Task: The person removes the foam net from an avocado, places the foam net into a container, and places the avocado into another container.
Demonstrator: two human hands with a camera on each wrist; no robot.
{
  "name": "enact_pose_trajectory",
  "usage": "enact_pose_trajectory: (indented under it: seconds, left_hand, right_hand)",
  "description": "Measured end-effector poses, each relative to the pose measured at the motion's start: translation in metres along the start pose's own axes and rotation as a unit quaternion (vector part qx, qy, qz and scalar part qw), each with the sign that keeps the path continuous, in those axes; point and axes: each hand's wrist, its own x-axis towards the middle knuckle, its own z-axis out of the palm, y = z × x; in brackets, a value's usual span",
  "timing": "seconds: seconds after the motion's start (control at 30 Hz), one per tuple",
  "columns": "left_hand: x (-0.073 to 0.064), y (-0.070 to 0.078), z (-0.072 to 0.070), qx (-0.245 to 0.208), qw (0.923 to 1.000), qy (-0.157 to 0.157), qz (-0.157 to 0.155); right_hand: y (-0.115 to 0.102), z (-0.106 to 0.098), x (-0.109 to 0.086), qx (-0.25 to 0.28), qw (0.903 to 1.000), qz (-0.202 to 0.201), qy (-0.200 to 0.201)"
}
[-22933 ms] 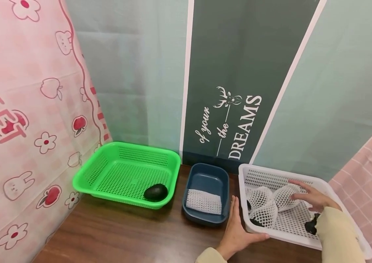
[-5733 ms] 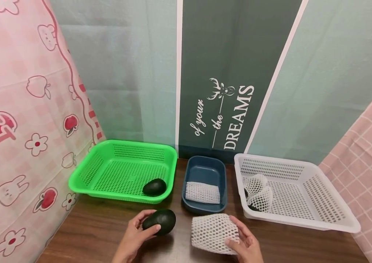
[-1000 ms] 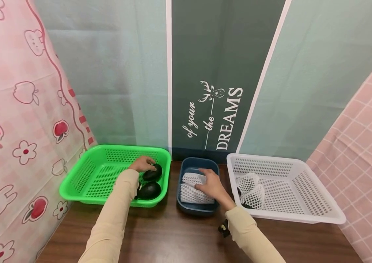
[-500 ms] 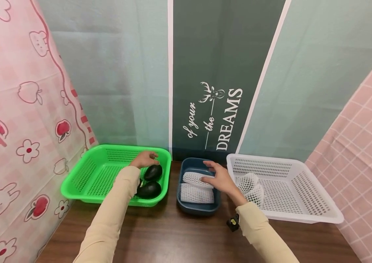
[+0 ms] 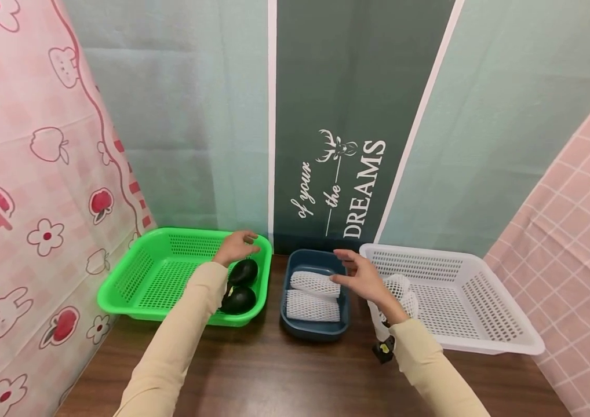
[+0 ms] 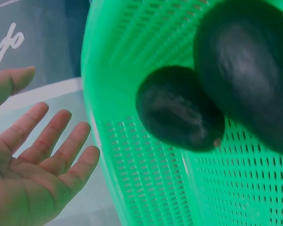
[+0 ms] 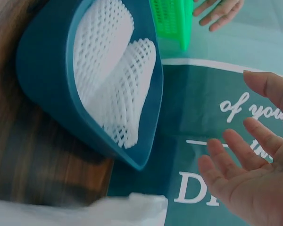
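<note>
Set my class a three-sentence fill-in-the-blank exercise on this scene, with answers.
1. The green perforated plastic basket holds ____ smooth, dark, egg-shaped fruits.
2. Two white foam mesh sleeves lie in a rectangular plastic tub coloured ____.
3. The person's left hand and right hand both hold ____.

Missing words: two; blue; nothing.

I've room on the brown wooden bench [image 5: 274,376] before the blue plastic tub [image 5: 313,332]. Two dark oval fruits [image 5: 239,300] block the green perforated basket [image 5: 156,288] at right; half-hidden white foam nets [image 5: 399,284] seem to block the white perforated basket [image 5: 483,315] at left.
</note>
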Motion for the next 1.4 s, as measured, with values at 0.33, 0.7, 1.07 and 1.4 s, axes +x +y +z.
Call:
enact_pose_trajectory:
  seconds: [0.33,0.7,1.07,1.4]
  left_hand:
    - [-0.006,0.018,0.012,-0.037,0.9975,0.052,0.031]
    - [-0.017,0.031,0.036,-0.05,0.9946,0.049,0.077]
    - [-0.028,0.034,0.065,-0.071,0.9906,0.052,0.104]
    - [-0.034,0.048,0.102,-0.106,0.988,0.06,0.096]
  right_hand:
    - [0.007,-0.027,-0.009,-0.005,0.9993,0.036,0.002]
    - [0.023,-0.051,-0.025,0.008,0.9979,0.065,0.006]
    - [0.035,-0.067,-0.041,0.019,0.997,0.074,0.01]
    - [0.058,-0.084,-0.052,0.05,0.9933,0.104,0.002]
